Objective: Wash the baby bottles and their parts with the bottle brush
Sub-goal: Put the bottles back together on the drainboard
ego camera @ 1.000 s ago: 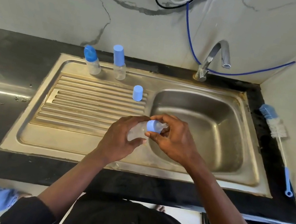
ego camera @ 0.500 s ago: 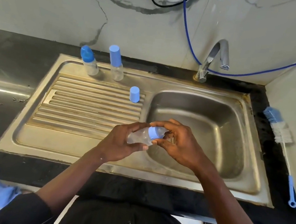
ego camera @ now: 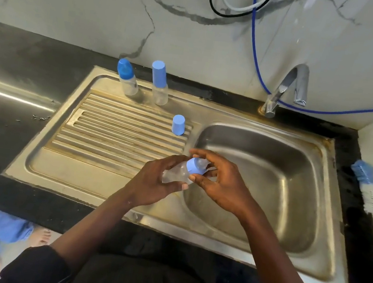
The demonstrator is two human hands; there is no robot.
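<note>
I see my left hand gripping the clear bottle over the basin's left edge, lying sideways, blue collar pointing right; my right hand pinches that collar. The teat is mostly hidden.

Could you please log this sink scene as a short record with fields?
held item: clear bottle over the sink's near edge
left hand: grips the bottle body
right hand: fingers on the blue collar
standing bottles: two at the drainboard's back, and
loose cap: on the drainboard
bottle brush: on the counter, right of the basin, untouched
tap: no water visible
</note>
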